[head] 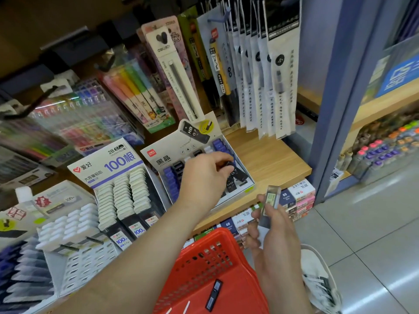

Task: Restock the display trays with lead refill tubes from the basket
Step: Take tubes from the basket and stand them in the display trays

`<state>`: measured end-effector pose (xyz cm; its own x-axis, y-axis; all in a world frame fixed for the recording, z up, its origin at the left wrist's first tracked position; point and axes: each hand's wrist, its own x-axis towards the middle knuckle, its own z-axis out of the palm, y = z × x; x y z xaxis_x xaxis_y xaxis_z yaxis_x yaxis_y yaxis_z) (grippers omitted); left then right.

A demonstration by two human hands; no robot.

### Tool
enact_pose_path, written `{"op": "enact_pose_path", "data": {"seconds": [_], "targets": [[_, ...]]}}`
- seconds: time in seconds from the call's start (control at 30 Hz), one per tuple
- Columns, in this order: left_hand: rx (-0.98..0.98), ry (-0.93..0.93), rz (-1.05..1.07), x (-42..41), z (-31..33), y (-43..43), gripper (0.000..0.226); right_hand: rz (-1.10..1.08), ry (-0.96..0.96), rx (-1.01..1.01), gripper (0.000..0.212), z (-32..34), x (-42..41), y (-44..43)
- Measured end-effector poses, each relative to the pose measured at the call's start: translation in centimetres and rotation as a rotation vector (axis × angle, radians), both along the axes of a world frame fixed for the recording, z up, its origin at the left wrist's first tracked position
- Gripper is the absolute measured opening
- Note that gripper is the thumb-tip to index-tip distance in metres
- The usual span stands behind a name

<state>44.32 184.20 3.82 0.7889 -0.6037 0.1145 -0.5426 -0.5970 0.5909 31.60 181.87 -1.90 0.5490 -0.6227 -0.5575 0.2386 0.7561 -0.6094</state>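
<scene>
My left hand (205,175) reaches over the grey display tray (246,189) of black and blue lead tubes and pinches a black lead refill tube (230,165) at its right side. My right hand (272,225) holds several lead tubes (269,205) upright just above the red basket (204,264). One black lead tube (214,295) lies on the basket floor, with thin white sticks beside it.
A second tray of white-capped refills (123,193) stands left of the grey one, with more white-capped tubes (68,225) further left. Pen packs hang above the wooden shelf (272,159). Boxes (299,198) are stacked below it. A white shoe (322,284) rests on the tiled floor.
</scene>
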Motion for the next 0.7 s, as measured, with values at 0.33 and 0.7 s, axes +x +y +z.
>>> {"op": "enact_pose_path", "data": {"seconds": [0.33, 0.7], "targets": [[0.210, -0.205, -0.168, -0.1, -0.8, -0.8, 0.027, -0.016, 0.018, 0.010, 0.022, 0.1, -0.2, -0.1], [0.244, -0.132, -0.105, 0.0, -2.1, -2.0, 0.009, -0.159, 0.082, -0.151, 0.014, -1.2, -0.2, 0.0]]}}
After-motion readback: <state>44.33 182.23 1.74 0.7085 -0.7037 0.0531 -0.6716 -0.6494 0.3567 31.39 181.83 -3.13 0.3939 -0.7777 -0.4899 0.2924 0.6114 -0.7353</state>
